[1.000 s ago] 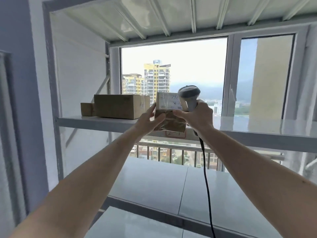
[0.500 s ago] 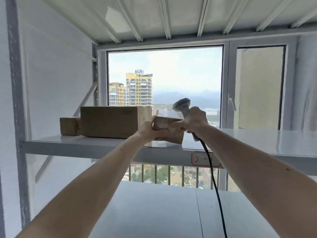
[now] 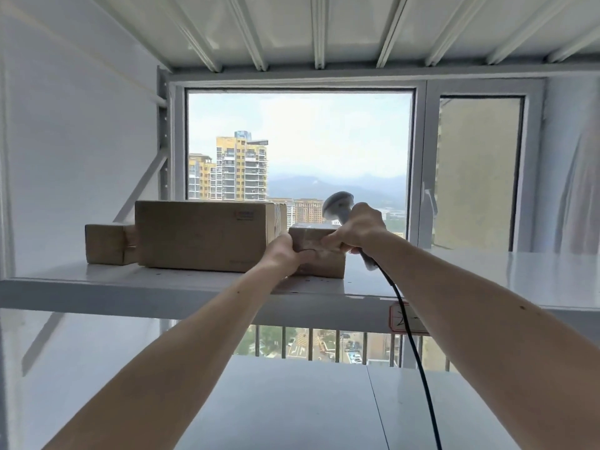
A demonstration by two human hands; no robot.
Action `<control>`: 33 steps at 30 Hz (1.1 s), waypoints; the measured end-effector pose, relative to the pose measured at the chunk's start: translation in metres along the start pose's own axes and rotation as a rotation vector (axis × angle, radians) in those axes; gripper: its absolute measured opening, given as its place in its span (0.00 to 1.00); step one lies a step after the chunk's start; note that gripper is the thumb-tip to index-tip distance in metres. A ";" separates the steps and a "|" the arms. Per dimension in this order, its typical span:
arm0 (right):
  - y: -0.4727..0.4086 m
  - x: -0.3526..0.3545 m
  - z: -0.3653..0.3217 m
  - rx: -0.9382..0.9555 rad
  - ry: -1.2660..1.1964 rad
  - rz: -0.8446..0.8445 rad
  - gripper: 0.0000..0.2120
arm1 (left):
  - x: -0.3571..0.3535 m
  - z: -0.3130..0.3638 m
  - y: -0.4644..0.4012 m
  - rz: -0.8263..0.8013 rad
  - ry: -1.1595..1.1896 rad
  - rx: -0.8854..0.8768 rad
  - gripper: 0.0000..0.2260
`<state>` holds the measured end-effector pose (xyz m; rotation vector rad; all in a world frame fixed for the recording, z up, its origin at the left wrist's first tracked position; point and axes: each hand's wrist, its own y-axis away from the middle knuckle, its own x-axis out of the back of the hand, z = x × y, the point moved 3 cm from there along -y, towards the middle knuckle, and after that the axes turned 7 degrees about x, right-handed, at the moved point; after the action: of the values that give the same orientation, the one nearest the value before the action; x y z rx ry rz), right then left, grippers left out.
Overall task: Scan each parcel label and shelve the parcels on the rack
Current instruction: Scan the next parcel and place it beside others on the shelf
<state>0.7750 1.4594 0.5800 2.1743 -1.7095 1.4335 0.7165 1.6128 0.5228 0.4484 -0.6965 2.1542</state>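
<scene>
parcel (image 3: 319,254) now down on shelf (image 3: 130,280) | hands (image 3: 285,254) hide its front

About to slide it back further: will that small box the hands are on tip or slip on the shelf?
Probably slides flat: the small box sits low and wide on the smooth shelf. Its taped cardboard looks stiff. Likely light, since the left hand mostly holds it.

The small parcel (image 3: 319,254) is plain brown cardboard, like the large box (image 3: 204,235) with its small red printed mark and the little brown box (image 3: 105,243) beside it. The scanner (image 3: 337,207) is light grey with a black cable (image 3: 414,352). The shelf (image 3: 130,287) is white; its label (image 3: 406,318) is white, edged red.
</scene>
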 end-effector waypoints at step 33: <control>0.236 0.216 0.152 -0.172 0.146 0.350 0.26 | -0.197 0.159 0.217 -0.076 0.075 -0.354 0.10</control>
<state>0.6816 1.1233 0.5193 1.7031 -2.1440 1.4036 0.6779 1.2853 0.4727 0.2010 -0.9791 1.9143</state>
